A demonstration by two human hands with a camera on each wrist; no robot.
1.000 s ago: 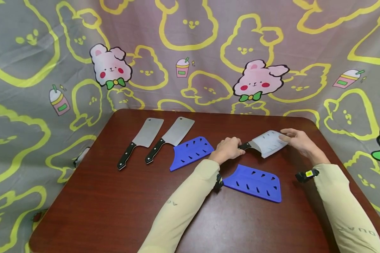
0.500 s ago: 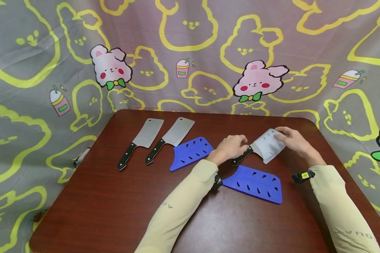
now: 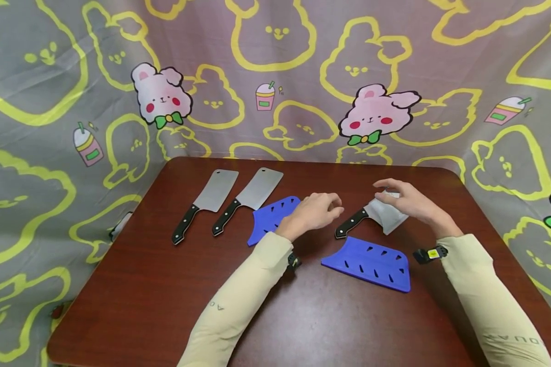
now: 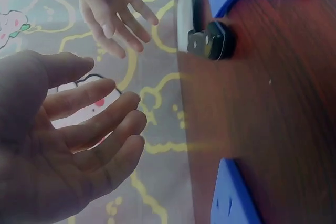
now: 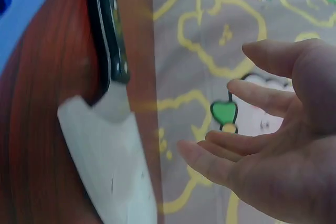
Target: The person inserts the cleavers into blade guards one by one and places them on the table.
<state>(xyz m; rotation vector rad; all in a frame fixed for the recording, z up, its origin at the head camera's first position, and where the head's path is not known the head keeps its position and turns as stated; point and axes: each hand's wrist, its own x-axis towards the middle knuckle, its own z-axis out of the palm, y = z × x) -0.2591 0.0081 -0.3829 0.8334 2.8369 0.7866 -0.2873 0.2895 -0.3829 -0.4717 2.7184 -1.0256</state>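
Note:
A cleaver with a black handle (image 3: 351,224) lies on the right of the table, its blade inside a whitish slotted blade guard (image 3: 388,216). Just above that guard hovers my right hand (image 3: 408,199), fingers loosely bent and holding nothing; it hides part of the guard in the head view. The right wrist view shows the hand (image 5: 278,135) apart from the guard (image 5: 118,166). My left hand (image 3: 314,211), relaxed with nothing in it, is over the table between the sheathed cleaver and a blue blade guard (image 3: 267,219), which it partly covers in the head view.
Two bare cleavers, one outer (image 3: 218,189) and one inner (image 3: 260,187), lie side by side at the back left. A second blue blade guard (image 3: 372,265) rests in front of the sheathed cleaver. Behind the brown table (image 3: 165,300) hangs a patterned curtain (image 3: 298,61).
My left hand has let go of the cleaver's handle and moved left. My right hand has released the whitish guard and shifted left above it. The sheathed cleaver now lies with its handle swung nearer.

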